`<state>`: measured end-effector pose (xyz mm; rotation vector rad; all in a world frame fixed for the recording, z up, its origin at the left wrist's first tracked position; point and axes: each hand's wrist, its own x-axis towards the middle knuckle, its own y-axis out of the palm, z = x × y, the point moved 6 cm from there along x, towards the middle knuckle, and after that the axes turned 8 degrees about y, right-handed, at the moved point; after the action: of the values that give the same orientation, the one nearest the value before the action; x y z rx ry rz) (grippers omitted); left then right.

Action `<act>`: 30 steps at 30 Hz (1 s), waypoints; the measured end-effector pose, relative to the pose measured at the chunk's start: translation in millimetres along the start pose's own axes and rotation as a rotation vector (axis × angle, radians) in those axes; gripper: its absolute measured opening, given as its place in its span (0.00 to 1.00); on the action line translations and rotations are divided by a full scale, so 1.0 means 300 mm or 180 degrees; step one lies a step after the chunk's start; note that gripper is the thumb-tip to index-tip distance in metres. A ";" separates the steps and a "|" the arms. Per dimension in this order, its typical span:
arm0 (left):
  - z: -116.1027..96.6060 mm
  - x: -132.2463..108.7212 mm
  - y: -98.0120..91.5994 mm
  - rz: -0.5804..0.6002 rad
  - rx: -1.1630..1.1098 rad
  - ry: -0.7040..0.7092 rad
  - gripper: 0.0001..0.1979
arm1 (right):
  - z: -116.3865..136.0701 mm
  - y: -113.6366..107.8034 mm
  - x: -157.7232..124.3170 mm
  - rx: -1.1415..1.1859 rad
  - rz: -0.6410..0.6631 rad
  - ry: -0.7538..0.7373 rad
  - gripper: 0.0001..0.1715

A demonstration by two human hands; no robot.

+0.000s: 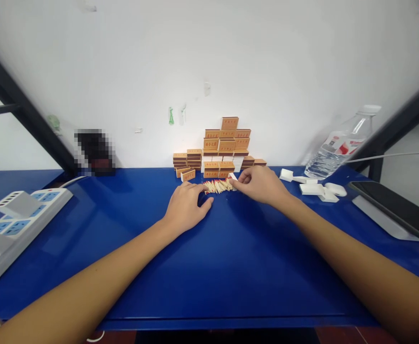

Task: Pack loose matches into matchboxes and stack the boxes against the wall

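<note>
A row of loose matches (217,186) with red heads lies on the blue table in front of stacked matchboxes (227,143). At the left end of the matches, my left hand (186,205) rests with its thumb and fingers apart, the index fingertip touching them. My right hand (261,184) is at the right end, thumb and fingers closed in a pinch at a small white matchbox tray (232,177). The fingers partly cover the tray. Just behind my left hand, a matchbox (188,175) leans at an angle.
Several white trays (313,189) lie to the right, with a tilted water bottle (341,143) behind them. A dark phone-like slab (399,208) rests on a pale stand at far right. On the left is a power strip (57,200). The blue table (230,272) meets a white wall.
</note>
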<state>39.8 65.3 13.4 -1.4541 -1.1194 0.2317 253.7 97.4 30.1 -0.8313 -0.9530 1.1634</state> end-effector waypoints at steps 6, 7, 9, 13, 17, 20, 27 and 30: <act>-0.001 -0.002 0.004 -0.0013 -0.0016 0.0066 0.11 | 0.044 0.001 -0.029 -0.0590 -0.0363 -0.0226 0.17; 0.001 -0.002 0.004 -0.0016 -0.0006 0.0052 0.12 | 0.053 0.004 -0.035 -0.0707 -0.0411 -0.0266 0.18; 0.003 -0.002 0.004 -0.0022 0.0023 0.0023 0.12 | 0.073 0.013 -0.050 -0.0959 -0.0473 -0.0389 0.18; 0.004 -0.002 0.000 -0.0020 0.0078 -0.0042 0.13 | 0.111 0.033 -0.083 -0.1371 -0.0474 -0.0599 0.20; 0.006 -0.002 -0.001 0.0011 0.0105 -0.0162 0.12 | 0.145 0.050 -0.109 -0.1521 -0.0415 -0.0714 0.20; 0.008 0.001 -0.002 -0.0012 0.0082 -0.0234 0.12 | 0.170 0.057 -0.118 -0.1506 -0.0392 -0.0773 0.21; 0.009 0.002 -0.002 -0.0030 0.0026 -0.0215 0.10 | 0.203 0.056 -0.137 -0.1426 -0.0411 -0.0853 0.21; 0.008 0.001 -0.002 -0.0030 0.0014 -0.0201 0.09 | 0.208 0.055 -0.150 -0.1436 -0.0368 -0.0818 0.22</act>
<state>37.9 66.8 13.5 -1.4459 -1.1758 0.2748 184.5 59.9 30.9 -0.9809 -1.4919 0.9818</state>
